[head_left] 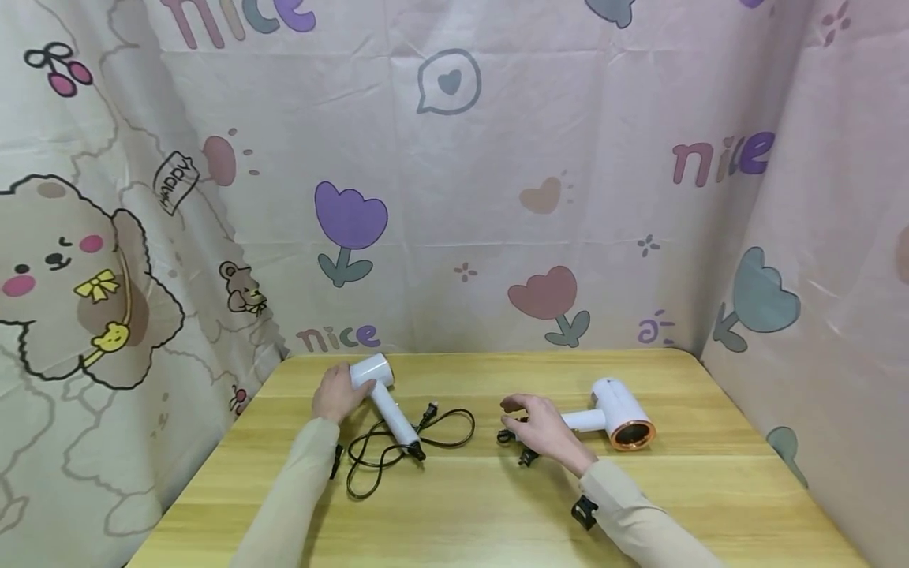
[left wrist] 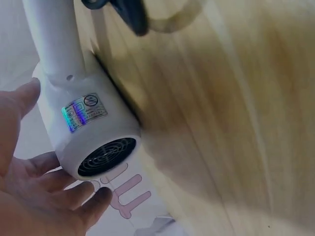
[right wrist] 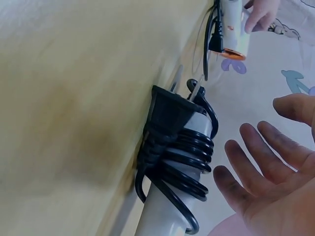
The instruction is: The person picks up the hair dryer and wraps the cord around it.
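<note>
On the table's left lies a white hair dryer (head_left: 388, 414), its black cord (head_left: 365, 489) spread in loose loops. My left hand (head_left: 338, 393) is at the rear of its barrel. In the left wrist view, the thumb (left wrist: 30, 93) comes up to the barrel's side and loosely spread fingers lie by the grille (left wrist: 108, 156). A second white hair dryer (head_left: 619, 416), with a copper-coloured rim, lies at the right. Its black cord (right wrist: 184, 157) is wound around the handle, plug (right wrist: 167, 115) outward. Beside that handle end my right hand (head_left: 543, 430) holds nothing, fingers apart.
The wooden table (head_left: 454, 521) runs back to a printed curtain (head_left: 454, 158), which also hangs along both sides. A black strap piece (head_left: 585, 513) shows at my right wrist, and another dark piece (head_left: 337, 461) at the left.
</note>
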Tool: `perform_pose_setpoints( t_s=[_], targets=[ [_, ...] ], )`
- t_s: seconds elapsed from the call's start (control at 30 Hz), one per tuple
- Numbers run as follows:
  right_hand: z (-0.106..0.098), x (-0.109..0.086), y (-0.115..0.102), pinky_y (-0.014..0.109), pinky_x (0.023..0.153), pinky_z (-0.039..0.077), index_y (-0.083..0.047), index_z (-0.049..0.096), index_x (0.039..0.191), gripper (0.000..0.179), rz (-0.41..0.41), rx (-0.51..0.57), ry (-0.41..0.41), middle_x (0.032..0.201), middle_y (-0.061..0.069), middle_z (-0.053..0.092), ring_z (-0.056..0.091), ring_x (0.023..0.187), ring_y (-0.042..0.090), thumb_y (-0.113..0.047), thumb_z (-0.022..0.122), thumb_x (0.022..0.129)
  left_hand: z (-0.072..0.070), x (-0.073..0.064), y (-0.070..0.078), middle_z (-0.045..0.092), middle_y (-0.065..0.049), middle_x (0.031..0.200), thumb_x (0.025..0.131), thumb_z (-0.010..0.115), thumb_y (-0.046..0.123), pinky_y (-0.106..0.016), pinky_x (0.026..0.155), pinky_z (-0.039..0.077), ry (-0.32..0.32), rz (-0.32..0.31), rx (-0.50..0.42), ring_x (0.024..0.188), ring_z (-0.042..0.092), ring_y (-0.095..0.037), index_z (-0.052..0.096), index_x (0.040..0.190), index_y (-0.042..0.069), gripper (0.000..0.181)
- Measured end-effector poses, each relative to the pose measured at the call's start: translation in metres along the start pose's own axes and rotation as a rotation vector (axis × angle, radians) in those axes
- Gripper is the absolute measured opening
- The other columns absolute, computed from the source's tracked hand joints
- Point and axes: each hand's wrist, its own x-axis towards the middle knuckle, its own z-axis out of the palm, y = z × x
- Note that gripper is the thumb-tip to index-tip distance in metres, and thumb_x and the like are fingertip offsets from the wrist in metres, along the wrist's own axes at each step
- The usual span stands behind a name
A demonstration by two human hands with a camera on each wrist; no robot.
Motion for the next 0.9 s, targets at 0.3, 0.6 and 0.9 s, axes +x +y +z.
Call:
perform_pose_setpoints(
  t_s=[0.3, 0.6, 0.9],
  targets=[
    [0.002, -0.001, -0.001, 0.049, 0.1, 0.048, -0.014, 0.069, 0.116, 0.026, 0.003, -0.004, 0.007, 0.117, 0.004, 0.07, 0.062, 0.115, 0.027, -0.023, 0.066, 0.092, -0.005, 0.0, 0.006, 0.051, -0.036, 0.117, 0.087, 0.069, 0.041, -0.059, 0.081, 0.05, -0.014, -0.079, -0.012, 0.1, 0.055, -0.05, 0.042, 0.131, -0.009, 0.072],
    [0.001, 0.001, 0.0, 0.05, 0.102, 0.046, -0.016, 0.07, 0.116, 0.026, 0.057, 0.007, 0.021, 0.122, 0.006, 0.067, 0.059, 0.12, 0.029, -0.026, 0.066, 0.092, -0.01, -0.01, 0.01, 0.047, -0.035, 0.119, 0.083, 0.06, 0.064, -0.059, 0.082, 0.043, -0.141, -0.211, 0.017, 0.111, 0.043, -0.051, 0.048, 0.139, 0.001, 0.085],
    [0.004, 0.003, -0.001, 0.051, 0.103, 0.045, -0.015, 0.069, 0.117, 0.027, 0.036, -0.014, -0.02, 0.123, 0.006, 0.068, 0.058, 0.121, 0.03, -0.026, 0.066, 0.093, -0.006, -0.01, 0.013, 0.059, -0.036, 0.113, 0.08, 0.056, 0.074, -0.047, 0.071, 0.05, -0.243, -0.282, -0.012, 0.096, 0.062, -0.044, 0.036, 0.138, -0.009, 0.103]
  ],
)
